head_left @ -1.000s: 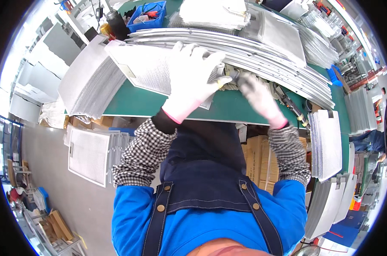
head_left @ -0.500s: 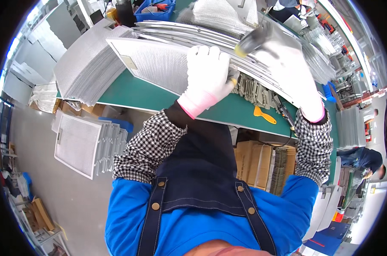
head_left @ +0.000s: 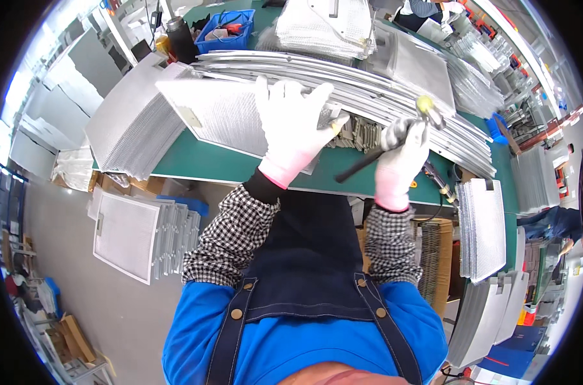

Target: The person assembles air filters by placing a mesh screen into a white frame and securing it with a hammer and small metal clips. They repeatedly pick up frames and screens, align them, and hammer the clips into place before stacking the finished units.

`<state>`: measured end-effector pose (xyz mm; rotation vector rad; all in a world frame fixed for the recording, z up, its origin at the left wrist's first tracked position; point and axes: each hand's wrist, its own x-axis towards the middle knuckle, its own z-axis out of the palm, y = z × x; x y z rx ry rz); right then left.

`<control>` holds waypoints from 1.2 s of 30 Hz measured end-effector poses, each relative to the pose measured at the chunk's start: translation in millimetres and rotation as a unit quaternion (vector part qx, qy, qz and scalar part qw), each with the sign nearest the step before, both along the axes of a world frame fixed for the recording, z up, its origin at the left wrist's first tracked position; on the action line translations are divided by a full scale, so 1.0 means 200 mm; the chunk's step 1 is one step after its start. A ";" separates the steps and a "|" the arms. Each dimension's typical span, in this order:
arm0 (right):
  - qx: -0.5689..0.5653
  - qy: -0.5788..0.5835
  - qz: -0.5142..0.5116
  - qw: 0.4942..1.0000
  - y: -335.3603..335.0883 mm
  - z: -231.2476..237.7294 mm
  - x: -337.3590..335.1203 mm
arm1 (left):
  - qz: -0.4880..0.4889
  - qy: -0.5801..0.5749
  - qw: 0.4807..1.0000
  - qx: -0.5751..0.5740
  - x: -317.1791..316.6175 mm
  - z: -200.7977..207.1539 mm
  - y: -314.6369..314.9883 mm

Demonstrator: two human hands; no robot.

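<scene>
One left hand (head_left: 295, 125), fingers spread, covered one mesh panel's (head_left: 221, 115) end over the green table (head_left: 205, 156); above that table, one right hand (head_left: 404, 160) clenched one hammer (head_left: 363, 163)! One blue bin (head_left: 222, 42) sat toward the table's far edge.

Tabletop (head_left: 198, 158) gap between stack (head_left: 128, 119) and panel (head_left: 230, 115)

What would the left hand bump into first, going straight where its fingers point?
The left hand would probably meet the long metal strips just beyond, though depth is unclear.

The right hand (head_left: 402, 162) grips a hammer (head_left: 362, 165), the left hand (head_left: 294, 128) touching a mesh panel (head_left: 224, 115).
</scene>
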<state>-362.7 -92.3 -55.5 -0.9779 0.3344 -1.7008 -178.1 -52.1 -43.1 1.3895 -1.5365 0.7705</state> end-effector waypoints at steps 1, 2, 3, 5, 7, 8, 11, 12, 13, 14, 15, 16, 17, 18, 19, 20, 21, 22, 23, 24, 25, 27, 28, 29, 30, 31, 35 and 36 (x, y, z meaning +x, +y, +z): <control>0.010 0.072 0.032 0.997 0.03 -0.01 0.05 | 0.000 0.004 1.000 0.007 0.00 -0.01 -0.01; 0.020 0.143 0.063 0.987 0.08 -0.03 0.10 | 0.001 0.008 1.000 0.015 0.01 -0.02 -0.01; 0.030 0.215 0.093 0.972 0.12 -0.04 0.14 | 0.006 0.006 1.000 0.016 0.01 -0.02 -0.01; 0.021 0.273 0.106 0.956 0.14 -0.04 0.13 | 0.018 0.000 1.000 0.019 0.02 -0.04 0.01; 0.022 0.107 0.090 0.990 0.12 -0.06 0.14 | 0.017 0.006 1.000 0.004 0.01 -0.04 0.02; 0.011 0.006 0.090 0.996 0.10 -0.09 0.15 | 0.017 0.008 1.000 -0.003 0.01 -0.04 0.02; -0.009 0.273 0.057 0.960 0.15 -0.17 0.14 | 0.002 0.005 1.000 0.003 0.01 -0.04 0.03; 0.012 0.314 0.096 0.944 0.17 -0.12 0.13 | 0.002 0.008 1.000 -0.004 0.02 -0.05 0.04; -0.009 0.377 0.050 0.925 0.14 -0.12 0.10 | -0.004 0.011 1.000 -0.013 0.02 -0.05 0.05; -0.031 0.437 0.003 0.899 0.11 -0.12 0.05 | -0.008 0.013 1.000 -0.021 0.03 -0.06 0.06; -0.020 0.524 -0.034 0.851 0.09 -0.10 0.02 | -0.014 0.008 1.000 -0.015 0.04 -0.06 0.06; -0.088 0.596 -0.087 0.793 0.03 -0.24 -0.06 | -0.025 0.003 1.000 -0.013 0.03 -0.06 0.07; -0.152 0.654 -0.147 0.726 -0.04 -0.39 -0.13 | -0.035 -0.002 0.999 -0.010 0.03 -0.06 0.08; -0.148 0.730 -0.129 0.654 -0.06 -0.48 -0.19 | -0.035 0.001 0.999 -0.008 0.03 -0.06 0.09; -0.161 0.747 -0.132 0.631 -0.09 -0.60 -0.24 | -0.041 0.004 0.999 -0.007 0.02 -0.05 0.10; -0.173 0.764 -0.133 0.608 -0.11 -0.72 -0.28 | -0.046 0.006 0.999 -0.003 0.01 -0.06 0.12; -0.194 0.762 -0.170 0.595 -0.13 -0.72 -0.26 | -0.042 0.006 0.999 -0.019 0.01 -0.06 0.12; -0.155 0.768 -0.195 0.590 -0.16 -0.70 -0.26 | -0.046 0.003 0.999 -0.017 0.01 -0.06 0.13; -0.117 0.773 -0.220 0.584 -0.23 -0.67 -0.27 | -0.052 0.001 0.999 -0.016 0.02 -0.08 0.14; -0.080 0.774 -0.247 0.578 -0.29 -0.56 -0.25 | -0.056 -0.004 0.998 -0.019 0.02 -0.08 0.15; -0.206 0.703 -0.322 0.600 -0.32 -0.35 -0.21 | -0.057 0.007 0.998 -0.013 0.04 -0.06 0.17; -0.383 0.571 -0.548 0.476 -0.52 -0.06 -0.24 | -0.058 0.012 0.998 -0.036 0.00 0.01 0.18; -0.321 0.536 -0.378 0.684 -0.51 0.25 -0.10 | -0.041 0.014 0.998 -0.041 0.00 0.01 0.19; -0.220 0.428 -0.230 0.846 -0.49 0.58 0.01 | -0.050 0.015 0.998 -0.039 0.00 0.02 0.18; -0.287 0.373 -0.237 0.850 -0.50 0.79 0.11 | -0.056 0.011 0.998 -0.034 -0.01 0.01 0.17; -0.146 0.277 -0.129 0.941 -0.38 1.05 0.22 | -0.067 0.012 0.997 -0.026 -0.03 -0.03 0.13; -0.327 0.282 0.009 0.902 -0.67 1.22 0.40 | -0.072 0.028 0.997 0.009 -0.04 -0.02 0.08; -0.306 0.276 0.020 0.911 -0.65 1.21 0.43 | -0.068 0.032 0.997 0.014 -0.04 -0.02 0.08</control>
